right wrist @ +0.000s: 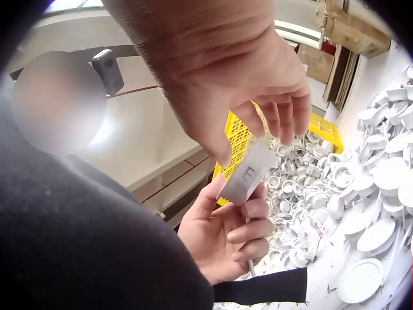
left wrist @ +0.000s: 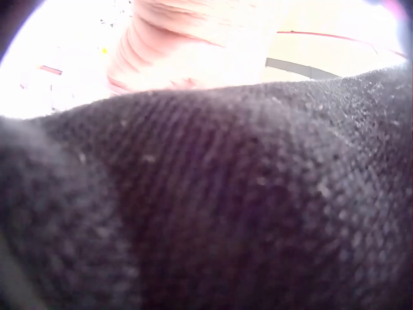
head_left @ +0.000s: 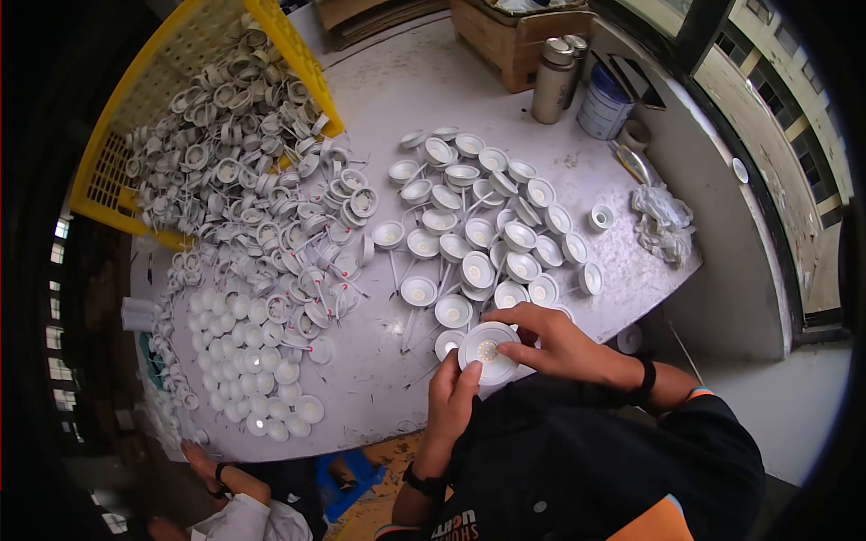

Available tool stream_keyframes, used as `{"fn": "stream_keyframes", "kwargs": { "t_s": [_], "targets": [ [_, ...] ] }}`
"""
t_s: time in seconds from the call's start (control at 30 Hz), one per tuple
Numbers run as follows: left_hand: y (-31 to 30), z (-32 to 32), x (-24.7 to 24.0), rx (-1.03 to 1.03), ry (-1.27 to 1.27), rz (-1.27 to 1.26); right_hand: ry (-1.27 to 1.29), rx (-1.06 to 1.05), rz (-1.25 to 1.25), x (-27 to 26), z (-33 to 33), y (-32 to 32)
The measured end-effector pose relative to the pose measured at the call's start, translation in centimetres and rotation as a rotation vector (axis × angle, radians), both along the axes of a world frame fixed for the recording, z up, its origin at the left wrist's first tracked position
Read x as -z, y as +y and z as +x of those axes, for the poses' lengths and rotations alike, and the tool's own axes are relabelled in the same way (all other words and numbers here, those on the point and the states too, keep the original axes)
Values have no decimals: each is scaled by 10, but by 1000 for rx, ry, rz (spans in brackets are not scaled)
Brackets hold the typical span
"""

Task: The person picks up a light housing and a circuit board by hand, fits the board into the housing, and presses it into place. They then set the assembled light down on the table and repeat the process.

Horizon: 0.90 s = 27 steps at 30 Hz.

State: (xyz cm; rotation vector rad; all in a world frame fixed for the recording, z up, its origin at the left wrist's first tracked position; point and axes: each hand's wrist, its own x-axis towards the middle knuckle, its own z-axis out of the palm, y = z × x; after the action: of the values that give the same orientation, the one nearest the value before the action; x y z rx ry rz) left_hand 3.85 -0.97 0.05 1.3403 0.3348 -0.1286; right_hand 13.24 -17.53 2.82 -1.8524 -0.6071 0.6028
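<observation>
A white round downlight (head_left: 488,371) with a ring of small yellow LEDs in its cup is held up at the table's near edge. My left hand (head_left: 451,397) grips its lower left rim, thumb in front; the right wrist view shows this hand's (right wrist: 226,239) fingers curled under the lamp's side (right wrist: 248,174). My right hand (head_left: 564,347) holds it from the upper right, thumb reaching into the cup and fingers over the far rim. Dark knit fabric (left wrist: 226,194) covers most of the left wrist view, with an overexposed piece of skin above.
Many similar white downlights (head_left: 478,234) with wires stand on the table (head_left: 379,406) ahead. A yellow crate (head_left: 95,171) spills white rings leftward, beside rows of white domed pieces (head_left: 244,361). Bottles (head_left: 553,81), a tin (head_left: 604,104) and a plastic bag (head_left: 663,224) stand along the right. Another person's hand (head_left: 200,462) is lower left.
</observation>
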Motion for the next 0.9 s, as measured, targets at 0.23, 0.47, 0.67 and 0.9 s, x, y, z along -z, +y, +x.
{"fn": "stream_keyframes", "kwargs": {
  "t_s": [0.23, 0.47, 0.67, 0.9],
  "targets": [
    [-4, 0, -3, 55, -39, 237, -104, 44, 73, 10, -6, 3],
    [-2, 0, 0, 61, 11, 170, 188, 22, 93, 2, -8, 3],
    [-5, 1, 1, 43, -46, 248, 78, 57, 179, 18, -12, 9],
    [-10, 5, 2, 13, -62, 419, 157, -1, 133, 17, -9, 10]
  ]
}}
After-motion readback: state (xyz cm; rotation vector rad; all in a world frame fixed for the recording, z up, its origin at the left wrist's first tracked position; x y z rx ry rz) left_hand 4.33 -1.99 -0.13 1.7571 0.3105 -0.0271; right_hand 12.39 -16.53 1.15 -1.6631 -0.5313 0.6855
